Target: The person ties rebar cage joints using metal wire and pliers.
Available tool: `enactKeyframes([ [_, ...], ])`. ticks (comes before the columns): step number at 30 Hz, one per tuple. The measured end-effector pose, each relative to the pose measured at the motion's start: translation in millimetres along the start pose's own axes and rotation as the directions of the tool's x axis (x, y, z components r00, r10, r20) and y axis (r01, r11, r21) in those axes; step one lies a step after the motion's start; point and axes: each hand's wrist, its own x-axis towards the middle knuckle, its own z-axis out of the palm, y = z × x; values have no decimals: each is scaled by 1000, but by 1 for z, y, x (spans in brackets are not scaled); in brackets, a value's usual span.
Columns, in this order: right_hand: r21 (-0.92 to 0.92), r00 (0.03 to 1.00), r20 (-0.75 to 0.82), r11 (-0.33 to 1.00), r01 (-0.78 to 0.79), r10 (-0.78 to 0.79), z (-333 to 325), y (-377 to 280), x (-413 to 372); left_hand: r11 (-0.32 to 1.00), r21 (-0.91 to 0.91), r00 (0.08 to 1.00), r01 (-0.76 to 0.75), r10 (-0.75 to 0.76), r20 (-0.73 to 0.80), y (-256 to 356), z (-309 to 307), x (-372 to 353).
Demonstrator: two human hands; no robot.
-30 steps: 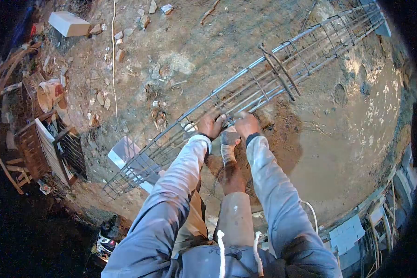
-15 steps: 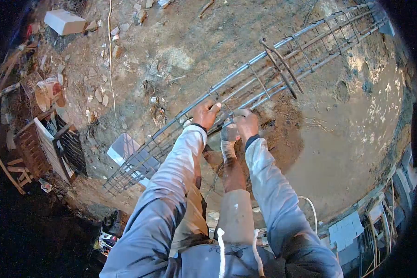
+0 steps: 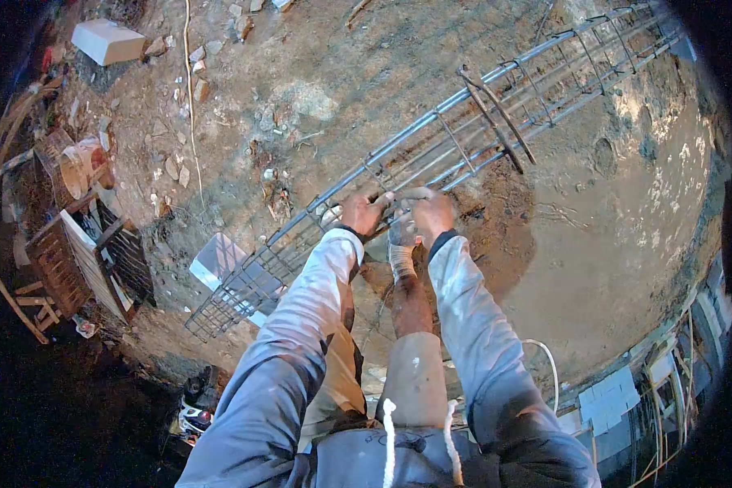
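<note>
A long rebar cage [image 3: 451, 130] of steel bars and square stirrups runs diagonally from lower left to upper right in front of me. My left hand [image 3: 364, 214] is closed at the cage's near side, thumb and fingers pinched together. Close beside it, my right hand [image 3: 429, 213] is also closed, its fingers bent over the near bar. Whatever is pinched between the fingertips is too small to make out. My foot [image 3: 401, 234] is just below the hands, partly hidden by them. Two bent dark rods [image 3: 496, 122] lie across the cage to the right.
White blocks [image 3: 108, 41] lie at the upper left and under the cage's lower end [image 3: 218, 260]. A wooden frame [image 3: 85, 256] stands at the left among rubble. Wet, muddy ground [image 3: 610, 252] spreads to the right, with pale tiles [image 3: 608, 403] at the lower right.
My two hands have come closer together at the cage. The left hand has dropped slightly and its thumb now points toward the right hand. The cage stays in place.
</note>
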Motion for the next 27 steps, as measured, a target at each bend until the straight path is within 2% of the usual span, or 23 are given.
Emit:
enactKeyframes([
  [1,1,1000,-2,1000,-4,4,1,0,0,995,-78,998,54,-50,49,0,3,-3],
  [2,42,999,17,999,-32,31,3,-1,1,983,-181,999,33,-28,29,-1,8,-5],
  [3,82,998,36,995,-60,57,4,-3,2,983,-182,999,35,-30,32,-2,9,-4],
  [4,-45,1000,-10,999,-21,21,6,4,8,977,-215,1000,5,-7,-7,-3,10,-2],
  [5,-48,1000,-15,999,-25,24,4,7,10,968,-249,999,-27,15,-47,-4,12,0],
  [7,-439,986,27,884,159,-164,2,1,13,970,-242,1000,4,-6,-7,-3,10,4],
  [8,-339,921,2,866,367,-390,14,105,79,973,-227,999,35,-30,26,-2,5,6],
  [9,-334,920,2,867,369,-391,14,88,71,976,-210,997,66,-55,56,-2,1,9],
  [10,-371,932,32,862,346,-360,10,53,53,951,-305,998,-44,55,29,-37,11,26],
  [11,-410,943,61,853,323,-327,6,28,39,952,-301,998,-44,55,30,-38,11,26],
  [12,-821,890,240,409,399,-388,2,22,42,939,-343,998,-24,44,50,-35,10,26],
  [13,-822,891,236,410,396,-387,2,21,49,923,-385,997,-3,33,73,-32,10,26],
  [14,-776,943,217,542,324,-252,3,19,54,923,-386,997,0,32,77,-31,9,24],
  [15,-719,971,212,655,231,-109,3,19,58,886,-458,991,77,-18,132,-19,4,17],
  [16,-813,965,245,523,256,-93,2,17,61,839,-522,980,153,-62,189,-9,0,12],
  [17,-812,965,244,525,256,-93,3,15,63,841,-520,980,153,-61,189,-3,-3,9],
  [19,-892,979,194,406,200,-56,10,-10,54,844,-497,974,203,-124,189,4,-9,5],
  [20,-891,978,205,410,196,-20,8,-26,45,890,-422,980,174,-116,159,-2,-10,9],
  [21,-891,979,205,410,195,-19,10,-20,49,890,-421,980,175,-117,160,2,-13,9],
  [23,-886,989,113,440,145,-98,14,-6,57,954,-165,967,252,-243,73,10,-20,7],
  [24,-886,989,114,440,145,-96,13,-6,51,958,-109,958,264,-247,146,-52,-11,40],
  [25,-867,987,73,479,135,-145,13,-8,38,959,-108,958,264,-248,144,-49,-12,39],
  [27,-845,981,29,520,125,-189,12,-10,24,813,-475,941,337,-299,158,-33,-13,33],
])
